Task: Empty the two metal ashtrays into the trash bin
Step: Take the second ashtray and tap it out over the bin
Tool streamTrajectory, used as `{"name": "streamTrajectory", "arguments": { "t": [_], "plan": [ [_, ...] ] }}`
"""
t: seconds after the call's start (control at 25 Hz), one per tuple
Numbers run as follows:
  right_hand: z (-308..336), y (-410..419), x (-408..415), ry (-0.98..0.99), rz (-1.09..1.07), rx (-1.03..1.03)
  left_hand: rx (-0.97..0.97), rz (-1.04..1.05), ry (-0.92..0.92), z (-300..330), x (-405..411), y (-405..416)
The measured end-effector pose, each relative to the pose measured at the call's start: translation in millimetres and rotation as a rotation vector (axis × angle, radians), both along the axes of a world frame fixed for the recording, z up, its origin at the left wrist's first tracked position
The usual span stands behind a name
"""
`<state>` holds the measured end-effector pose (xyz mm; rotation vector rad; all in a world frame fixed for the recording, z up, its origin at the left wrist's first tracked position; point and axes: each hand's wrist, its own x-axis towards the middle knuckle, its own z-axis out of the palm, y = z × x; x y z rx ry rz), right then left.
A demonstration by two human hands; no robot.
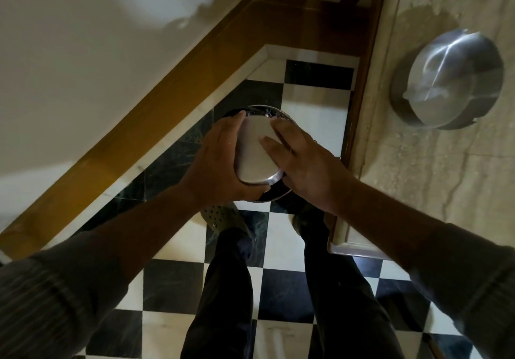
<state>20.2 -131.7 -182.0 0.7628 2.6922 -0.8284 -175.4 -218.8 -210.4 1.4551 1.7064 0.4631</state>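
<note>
A metal ashtray (pixel 255 155) is turned upside down, its flat bottom facing me, right over the round steel rim of the trash bin (pixel 267 112) on the floor. My left hand (pixel 214 163) grips its left and lower edge. My right hand (pixel 303 161) lies flat against its right side, fingers spread on the bottom. The bin's dark opening is mostly hidden by the ashtray and my hands. A second metal ashtray (pixel 448 80) sits on the beige marble counter (pixel 434 191) at the upper right, apart from both hands.
The bin stands in a narrow corner of black-and-white checkered floor (pixel 315 113), between a wooden baseboard (pixel 156 113) on the left and the counter's wooden side on the right. My legs and green shoe (pixel 220 216) are just behind the bin.
</note>
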Motion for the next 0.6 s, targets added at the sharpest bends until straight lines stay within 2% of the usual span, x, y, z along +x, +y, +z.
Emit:
{"name": "streamTrajectory", "arguments": {
  "t": [0.08,0.16,0.28,0.36,0.44,0.6],
  "plan": [
    [-1,8,1,0.088,-0.145,-0.17,-0.147,0.123,-0.135,8,-2,7],
    [-3,15,1,0.172,-0.403,-0.346,-0.315,0.392,-0.362,15,-1,10],
    [-8,12,-5,0.118,-0.853,-0.569,-0.451,0.816,-0.636,26,5,17],
    [-17,6,-12,0.054,-1.147,-0.814,-0.538,0.92,-0.693,31,11,22],
    [-22,-1,-18,-0.004,-1.326,-0.95,-0.61,0.966,-0.698,36,18,24],
    [-21,-9,-25,0.002,-1.392,-0.961,-0.641,1.011,-0.661,47,21,28]
  ]
}}
